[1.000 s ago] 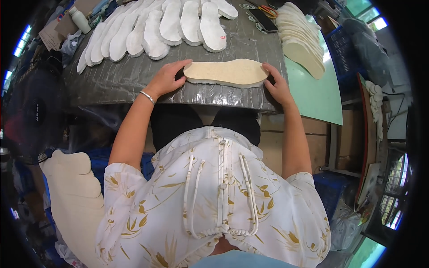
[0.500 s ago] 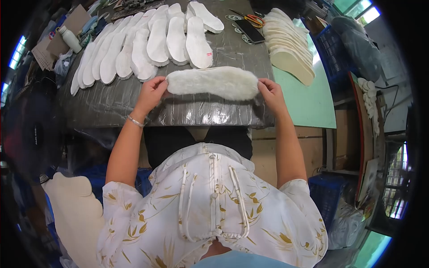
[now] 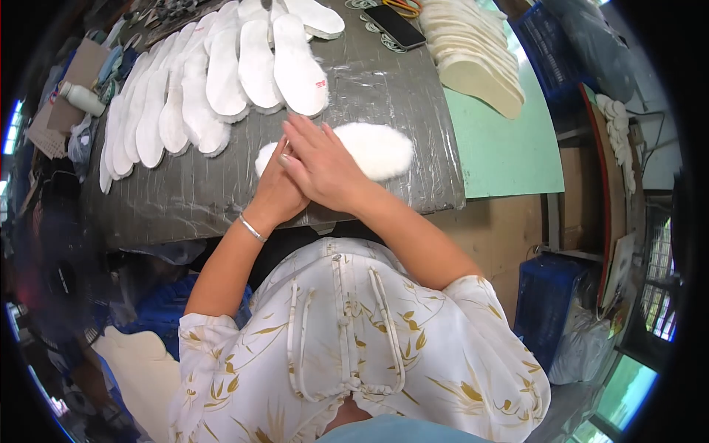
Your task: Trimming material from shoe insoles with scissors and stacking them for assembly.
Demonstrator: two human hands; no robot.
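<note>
A fluffy white fleece insole [image 3: 377, 151] lies crosswise on the dark plastic-covered table [image 3: 384, 81]. Above its left part my two hands meet, one against the other, and hide much of it. My right hand [image 3: 325, 166] lies over the left with its fingers stretched out flat. Beneath it, my left hand [image 3: 279, 190] points away from me, its fingers straight but partly covered. Neither hand holds the insole. Just beyond my fingertips is the nearest white insole [image 3: 299, 70] of an overlapping row [image 3: 177, 92], with a small red mark on it.
At the far right, a fanned stack of cream insole pieces [image 3: 476, 81] rests on a green board [image 3: 509, 162]. A black phone [image 3: 395, 26] lies beside it. A white bottle [image 3: 83, 98] stands far left. Blue crates [image 3: 546, 295] sit on the right.
Both hands have let go of the insole's ends and come together over its left part. The insole now lies on the table. The view has shifted slightly.
</note>
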